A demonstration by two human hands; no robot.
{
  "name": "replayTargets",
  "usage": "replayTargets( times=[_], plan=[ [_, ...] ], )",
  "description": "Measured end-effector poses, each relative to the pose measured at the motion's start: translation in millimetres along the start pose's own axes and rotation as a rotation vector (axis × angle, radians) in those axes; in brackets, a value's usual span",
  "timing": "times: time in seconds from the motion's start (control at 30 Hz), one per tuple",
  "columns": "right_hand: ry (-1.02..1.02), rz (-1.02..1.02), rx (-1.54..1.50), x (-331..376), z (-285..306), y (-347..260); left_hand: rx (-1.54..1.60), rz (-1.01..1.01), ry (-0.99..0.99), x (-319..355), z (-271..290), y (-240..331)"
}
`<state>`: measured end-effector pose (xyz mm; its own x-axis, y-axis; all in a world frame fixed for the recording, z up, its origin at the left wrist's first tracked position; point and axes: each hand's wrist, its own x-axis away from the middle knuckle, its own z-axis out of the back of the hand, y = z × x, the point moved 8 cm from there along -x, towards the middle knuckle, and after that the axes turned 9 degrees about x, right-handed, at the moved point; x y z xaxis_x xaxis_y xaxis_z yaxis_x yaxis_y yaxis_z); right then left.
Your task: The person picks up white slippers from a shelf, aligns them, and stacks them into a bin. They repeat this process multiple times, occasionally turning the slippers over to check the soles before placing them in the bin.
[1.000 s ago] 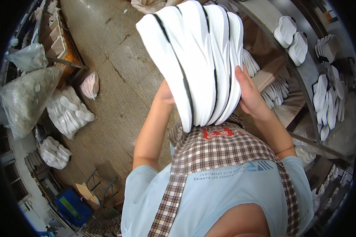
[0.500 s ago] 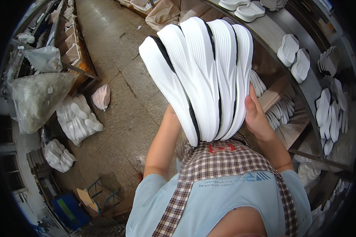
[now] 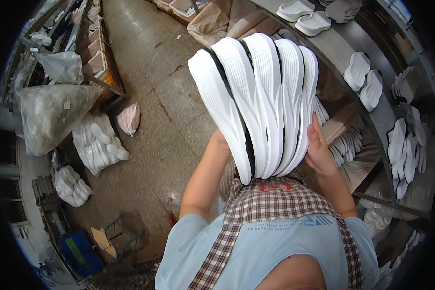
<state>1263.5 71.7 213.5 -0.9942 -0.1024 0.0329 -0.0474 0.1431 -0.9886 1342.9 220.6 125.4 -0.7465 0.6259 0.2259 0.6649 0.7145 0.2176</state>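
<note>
A row of several white shoe soles [image 3: 263,111], pressed side by side with black showing between them, is held upright in front of my chest. My left hand [image 3: 222,139] supports the row from the left; its fingers disappear behind the soles. On the right side, my right hand [image 3: 319,147] grips the outermost sole, thumb up along its edge and the other fingers mostly hidden. The lower ends of the soles come close to my checked apron [image 3: 280,205]; whether they touch it I cannot tell.
A curved grey work surface [image 3: 336,58] on the right carries pairs of white soles [image 3: 356,71]. Beneath it, more soles [image 3: 347,145] sit in a cloth-lined bin. At left, clear bags of soles [image 3: 99,145] and a pink bag [image 3: 128,119] lie on the floor. A blue box [image 3: 81,253] stands lower left.
Both hands have shifted the row of soles a little to the right and nearer to me. The surroundings have slid slightly in view as my head moved. The grip looks the same.
</note>
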Motion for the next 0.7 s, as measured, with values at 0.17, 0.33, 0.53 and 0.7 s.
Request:
replayTargets(
  times=[0.17, 0.33, 0.53, 0.7],
  plan=[
    [-0.032, 0.035, 0.049, 3, 0, -2, -0.005, -0.040, 0.015, -2, -2, 7],
    [-0.032, 0.073, 0.207, 6, 2, -7, -0.013, -0.095, 0.031, -2, -6, 19],
    [-0.068, 0.143, 0.326, 8, 2, -14, -0.033, -0.168, 0.035, -7, -14, 29],
    [-0.066, 0.253, 0.541, 6, 7, -20, -0.039, -0.212, 0.034, -2, -19, 35]
  ],
)
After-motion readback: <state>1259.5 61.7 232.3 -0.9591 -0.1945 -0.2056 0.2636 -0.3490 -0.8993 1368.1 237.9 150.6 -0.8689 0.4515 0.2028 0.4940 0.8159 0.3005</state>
